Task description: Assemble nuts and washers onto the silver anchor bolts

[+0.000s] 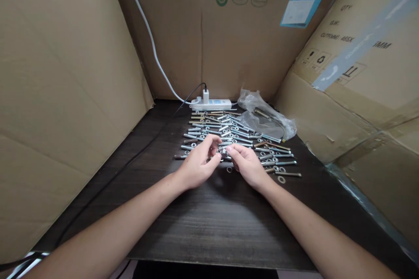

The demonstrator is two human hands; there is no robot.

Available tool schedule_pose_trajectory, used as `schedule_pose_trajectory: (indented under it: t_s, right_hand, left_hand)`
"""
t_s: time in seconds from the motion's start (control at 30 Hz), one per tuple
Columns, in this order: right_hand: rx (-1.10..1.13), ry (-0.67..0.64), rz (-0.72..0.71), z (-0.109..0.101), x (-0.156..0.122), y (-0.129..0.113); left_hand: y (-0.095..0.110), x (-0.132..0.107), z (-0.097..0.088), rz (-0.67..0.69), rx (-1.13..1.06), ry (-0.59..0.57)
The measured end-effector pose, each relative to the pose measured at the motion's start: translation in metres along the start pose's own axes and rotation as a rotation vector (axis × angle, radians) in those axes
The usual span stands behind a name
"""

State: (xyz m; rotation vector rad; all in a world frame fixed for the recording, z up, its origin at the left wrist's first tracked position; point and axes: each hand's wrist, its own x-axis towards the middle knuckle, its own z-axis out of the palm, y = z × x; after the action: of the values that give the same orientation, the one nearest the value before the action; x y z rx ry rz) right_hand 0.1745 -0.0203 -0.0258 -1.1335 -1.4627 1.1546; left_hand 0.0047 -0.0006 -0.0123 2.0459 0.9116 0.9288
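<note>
Metal piece between hands (axis unclear); bolts lie crosswise.

A power strip lies along the tabletop's far edge, a plastic bag right of it, towards the far right corner. Before them spread bolts and washers. The left hand and right hand are at their near side. A cable runs towards the near left corner. Cardboard stands left, right and behind.
</note>
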Motion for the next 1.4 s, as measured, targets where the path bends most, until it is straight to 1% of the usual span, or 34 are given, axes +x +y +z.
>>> schedule_pose_trajectory:
  t_s: [0.07,0.17,0.23,0.4,0.53,0.67,0.77,1.07,1.27,1.4]
  right_hand:
    - [-0.066,-0.011,-0.050,-0.0008,0.0000,-0.0007]
    - [-0.150,-0.010,-0.115,-0.0025,0.0004,-0.0012]
    - [-0.173,-0.007,-0.130,-0.0040,0.0012,-0.0009]
    - [-0.198,-0.006,-0.131,-0.0066,0.0031,0.0003]
    - [-0.223,0.002,-0.150,-0.0067,0.0033,0.0010]
    - [-0.223,0.004,-0.159,-0.0060,0.0028,0.0004]
    - [-0.229,0.006,-0.161,-0.0060,0.0025,-0.0006]
    - [-0.298,0.011,-0.163,-0.0057,0.0009,-0.0002]
    - [-0.302,0.016,-0.183,-0.0055,-0.0002,-0.0040]
    - [-0.321,0.015,-0.182,-0.0057,-0.0007,-0.0029]
  left_hand:
    - [-0.0013,0.0018,-0.0001,-0.012,0.052,0.001]
    - [-0.0043,0.0040,0.0015,0.007,0.122,-0.053]
    - [-0.0058,0.0038,0.0029,0.013,0.116,-0.086]
    - [-0.0054,0.0004,0.0031,-0.005,0.076,-0.053]
    - [-0.0049,0.0022,0.0014,0.007,0.092,-0.034]
    - [-0.0063,0.0050,0.0021,0.041,0.133,-0.069]
    - [-0.0064,0.0044,0.0030,0.039,0.126,-0.078]
    - [-0.0038,0.0001,0.0028,0.020,0.090,-0.015]
    - [-0.0046,0.0035,0.0017,0.038,0.138,-0.031]
    - [-0.0068,0.0054,0.0019,0.029,0.169,-0.076]
